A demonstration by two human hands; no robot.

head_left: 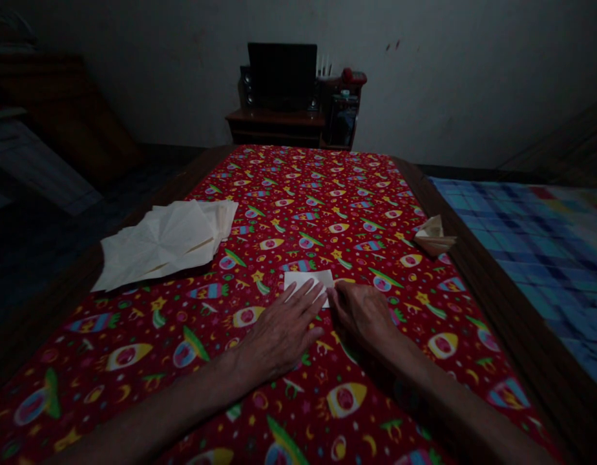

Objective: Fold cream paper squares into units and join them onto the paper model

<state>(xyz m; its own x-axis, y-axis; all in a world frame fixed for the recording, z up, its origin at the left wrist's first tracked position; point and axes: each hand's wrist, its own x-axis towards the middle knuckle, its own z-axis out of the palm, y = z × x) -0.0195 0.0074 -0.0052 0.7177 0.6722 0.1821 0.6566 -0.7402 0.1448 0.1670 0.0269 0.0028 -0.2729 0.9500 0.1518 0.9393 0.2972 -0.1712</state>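
A small piece of white folded paper (308, 276) lies on the red patterned cloth in front of me. My left hand (286, 329) rests flat across it, fingers stretched out and holding nothing. At the paper's right edge, my right hand (364, 310) is closed, its thumb and fingertips pinching that edge. The fingertips partly hide the paper's lower part, so its fold lines cannot be made out.
Several creased paper sheets (157, 242) lie stacked at the left. A folded paper shape (435, 237) sits near the right table edge. Beyond the tablecloth (318, 187) stand a dark monitor (282, 74) and speakers. A blue checked cover (531, 252) spreads at the right.
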